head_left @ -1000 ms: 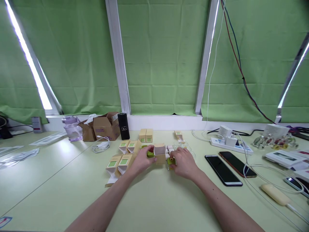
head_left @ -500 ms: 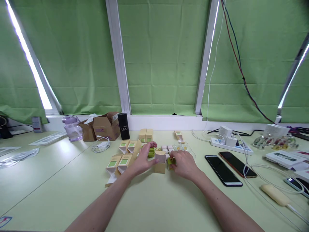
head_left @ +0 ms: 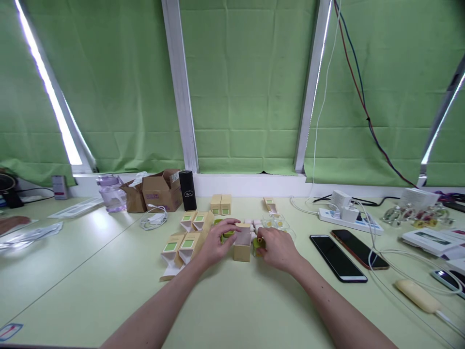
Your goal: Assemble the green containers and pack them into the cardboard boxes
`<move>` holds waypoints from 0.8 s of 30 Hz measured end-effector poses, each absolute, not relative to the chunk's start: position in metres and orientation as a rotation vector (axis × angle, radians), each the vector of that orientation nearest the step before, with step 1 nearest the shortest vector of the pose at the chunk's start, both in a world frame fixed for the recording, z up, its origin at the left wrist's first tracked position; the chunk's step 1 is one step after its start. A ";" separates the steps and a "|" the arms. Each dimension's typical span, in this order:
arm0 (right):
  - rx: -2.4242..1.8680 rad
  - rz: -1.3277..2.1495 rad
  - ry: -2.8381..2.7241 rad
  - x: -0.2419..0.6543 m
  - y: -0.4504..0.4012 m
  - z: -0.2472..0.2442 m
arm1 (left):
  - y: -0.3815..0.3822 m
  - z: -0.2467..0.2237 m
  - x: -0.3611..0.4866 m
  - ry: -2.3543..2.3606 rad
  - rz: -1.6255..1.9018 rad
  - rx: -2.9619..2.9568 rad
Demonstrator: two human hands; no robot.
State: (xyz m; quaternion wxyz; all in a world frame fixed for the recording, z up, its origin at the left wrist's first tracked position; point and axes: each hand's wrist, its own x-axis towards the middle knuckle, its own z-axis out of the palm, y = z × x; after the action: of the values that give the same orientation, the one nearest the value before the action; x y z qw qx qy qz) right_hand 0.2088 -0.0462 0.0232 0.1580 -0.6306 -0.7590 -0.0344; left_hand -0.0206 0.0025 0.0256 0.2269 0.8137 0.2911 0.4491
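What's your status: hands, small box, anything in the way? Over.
Left hand at small box, grip unclear. Right hand pinching small green item. Box standing, top open. Pale pieces close behind it.

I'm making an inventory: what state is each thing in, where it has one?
Carton between the hands: upright, top open
Left hand: fingers parted, at carton's top
Right hand: closed on small yellow-green bottle
Four cartons, left: ends open
Cardboard box: flaps open
Purple bottle: upright, lid on
Black cylinder: upright
Two smartphones: screens dark
Power strip: adapters plugged in
Green blinds: down
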 end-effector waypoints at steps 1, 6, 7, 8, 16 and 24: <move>-1.805 -0.094 -2.171 0.209 -0.046 0.023 | 0.004 0.023 -0.019 0.833 1.254 2.219; -1.809 -0.074 -2.176 0.208 -0.046 0.024 | 0.008 0.016 -0.014 0.883 1.285 2.072; -1.809 -0.068 -2.176 0.209 -0.046 0.024 | 0.009 0.015 -0.013 0.889 1.284 2.041; -1.809 -0.062 -2.176 0.209 -0.046 0.024 | 0.010 0.014 -0.013 0.894 1.280 2.011; -1.838 -0.066 -2.184 0.209 -0.048 0.023 | 0.021 0.005 -0.013 0.801 1.253 1.779; -1.841 -0.022 -2.103 0.213 -0.045 0.027 | 0.021 0.005 -0.012 0.780 1.223 1.732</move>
State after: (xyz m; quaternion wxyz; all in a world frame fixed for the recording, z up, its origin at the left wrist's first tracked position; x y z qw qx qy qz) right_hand 0.2126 -0.0452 0.0269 0.1725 -0.6489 -0.7410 -0.0078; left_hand -0.0123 0.0208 0.0054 0.4272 0.6932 0.3121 0.4894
